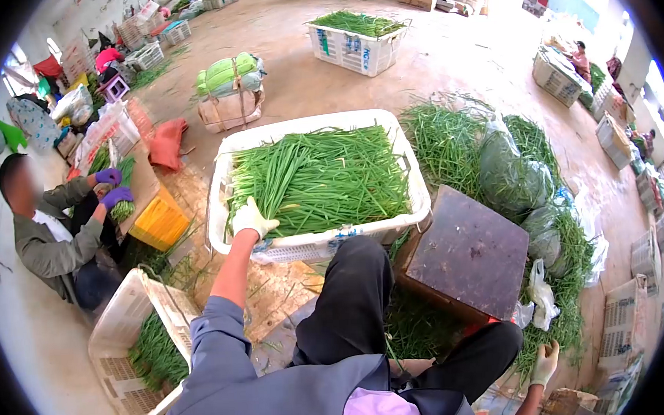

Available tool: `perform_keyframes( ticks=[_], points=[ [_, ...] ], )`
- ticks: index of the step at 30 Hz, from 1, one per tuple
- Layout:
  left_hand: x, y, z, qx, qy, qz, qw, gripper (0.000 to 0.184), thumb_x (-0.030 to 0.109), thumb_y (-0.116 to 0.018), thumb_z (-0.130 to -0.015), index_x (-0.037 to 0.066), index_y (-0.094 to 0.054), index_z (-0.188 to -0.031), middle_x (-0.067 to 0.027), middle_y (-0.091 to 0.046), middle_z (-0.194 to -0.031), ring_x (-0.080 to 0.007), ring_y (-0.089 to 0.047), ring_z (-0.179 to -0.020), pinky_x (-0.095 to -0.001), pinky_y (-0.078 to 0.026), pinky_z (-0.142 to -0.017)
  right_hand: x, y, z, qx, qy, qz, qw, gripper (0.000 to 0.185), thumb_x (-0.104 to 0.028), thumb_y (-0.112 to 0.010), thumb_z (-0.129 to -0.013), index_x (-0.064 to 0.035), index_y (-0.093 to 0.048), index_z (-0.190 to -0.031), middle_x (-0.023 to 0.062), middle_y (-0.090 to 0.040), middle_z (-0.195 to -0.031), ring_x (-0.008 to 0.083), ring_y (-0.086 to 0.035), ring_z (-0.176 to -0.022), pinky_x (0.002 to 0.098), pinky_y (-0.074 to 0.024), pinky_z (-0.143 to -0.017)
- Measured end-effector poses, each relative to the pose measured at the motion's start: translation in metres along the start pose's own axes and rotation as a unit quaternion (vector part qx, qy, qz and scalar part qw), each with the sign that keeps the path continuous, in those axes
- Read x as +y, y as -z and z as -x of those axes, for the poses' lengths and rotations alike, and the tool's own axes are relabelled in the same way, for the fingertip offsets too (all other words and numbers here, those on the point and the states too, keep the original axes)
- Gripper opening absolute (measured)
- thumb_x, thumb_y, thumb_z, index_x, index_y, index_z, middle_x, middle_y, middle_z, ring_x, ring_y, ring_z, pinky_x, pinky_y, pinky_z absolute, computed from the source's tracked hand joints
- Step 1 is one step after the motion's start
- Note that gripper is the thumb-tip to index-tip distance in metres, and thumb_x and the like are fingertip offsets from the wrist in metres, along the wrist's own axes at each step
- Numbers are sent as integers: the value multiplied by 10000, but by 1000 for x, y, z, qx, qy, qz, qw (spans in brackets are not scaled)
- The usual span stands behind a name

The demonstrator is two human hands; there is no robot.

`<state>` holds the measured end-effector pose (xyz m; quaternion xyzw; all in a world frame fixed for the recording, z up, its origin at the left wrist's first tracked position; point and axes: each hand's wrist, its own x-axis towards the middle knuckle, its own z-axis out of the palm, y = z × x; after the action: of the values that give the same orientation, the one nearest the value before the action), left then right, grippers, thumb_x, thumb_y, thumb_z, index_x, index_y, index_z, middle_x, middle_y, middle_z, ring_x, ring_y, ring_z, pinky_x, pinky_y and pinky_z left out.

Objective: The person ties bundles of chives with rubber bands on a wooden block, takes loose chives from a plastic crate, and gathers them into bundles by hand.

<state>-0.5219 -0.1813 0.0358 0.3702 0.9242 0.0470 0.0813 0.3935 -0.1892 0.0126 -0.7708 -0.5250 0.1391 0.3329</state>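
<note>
My left hand [252,219], in a pale glove, rests at the near left of a white plastic crate [217,190]. Its thumb and fingers are spread against the stem ends of a bunch of long green chives [278,176]. More chives [346,184] fill the crate in a layer. At the lower right, my right hand [545,365], also gloved, is open beside a heap of loose chives [569,299], its fingers apart. No held thing shows in it.
A dark square-topped box [467,249] stands by my right knee. Bagged greens [512,170] lie behind it. To the left, a tilted crate [113,361] holds chives, and a co-worker [63,231] in purple gloves handles a bunch. Another full crate [357,54] stands ahead.
</note>
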Motion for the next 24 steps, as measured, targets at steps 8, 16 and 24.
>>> perform_keyframes(
  ticks=[8,16,24],
  points=[
    [-26,4,-67,-58,-13,15,998,390,118,-594,-797,-12,-603,-1164,-265,-677,-1086,-389,-662,-1042,-447,-539,-879,-103,-28,-15,-76,33,-44,996,470,-74,-643,-905,-4,-512,-1351,75,-677,-974,114,-603,-834,257,-493,-779],
    [-74,50,-109,58,-205,230,950,503,62,-648,-713,14,-632,-1213,-185,-699,-987,-285,-661,-940,-348,-504,-895,-175,-85,-21,-175,131,-2,976,444,-45,-675,-865,4,-545,-1288,109,-681,-982,145,-647,-799,280,-537,-731],
    [-46,96,-85,52,-200,250,946,548,62,-628,-725,35,-605,-1273,-233,-687,-1079,-316,-670,-1031,-363,-504,-929,-175,-104,-21,-150,163,40,974,432,-43,-681,-861,-21,-556,-1274,111,-687,-970,171,-663,-816,301,-543,-738]
  ],
)
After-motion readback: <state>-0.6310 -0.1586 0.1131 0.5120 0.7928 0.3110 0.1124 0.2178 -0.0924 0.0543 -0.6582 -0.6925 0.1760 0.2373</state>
